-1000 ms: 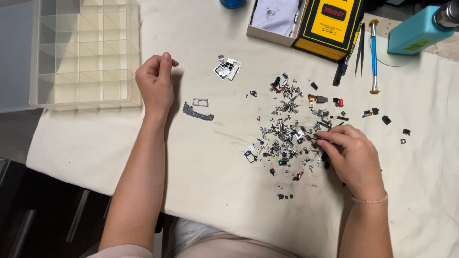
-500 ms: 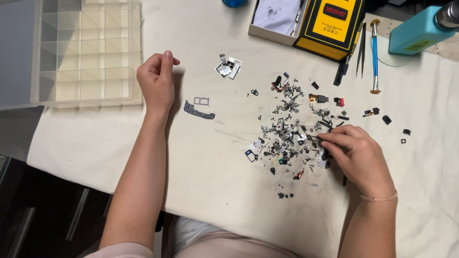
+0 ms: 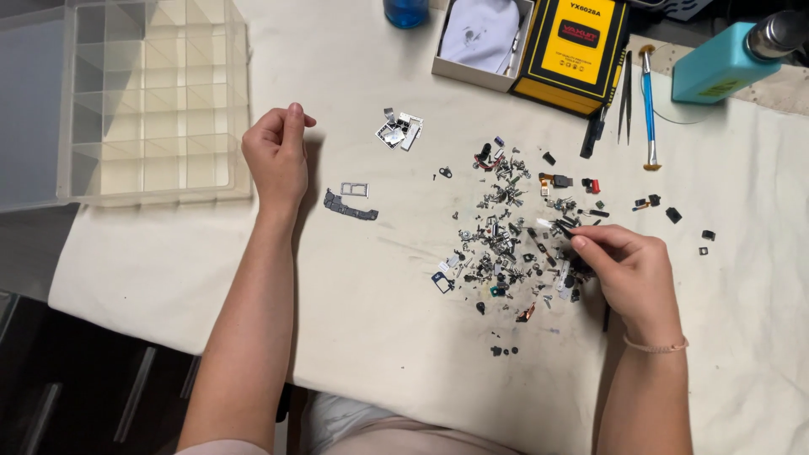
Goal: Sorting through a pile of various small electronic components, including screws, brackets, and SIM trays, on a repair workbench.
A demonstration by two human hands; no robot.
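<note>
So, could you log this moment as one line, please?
left hand: loosely closed, on cloth | right hand: pinching in parts pile | organizer box: open

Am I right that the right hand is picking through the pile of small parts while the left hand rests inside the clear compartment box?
Not quite. The head view shows the left hand loosely curled on the white cloth, just right of the clear compartment box, not inside it. The right hand is indeed at the pile of small parts, fingertips pinched at its edge.
</note>
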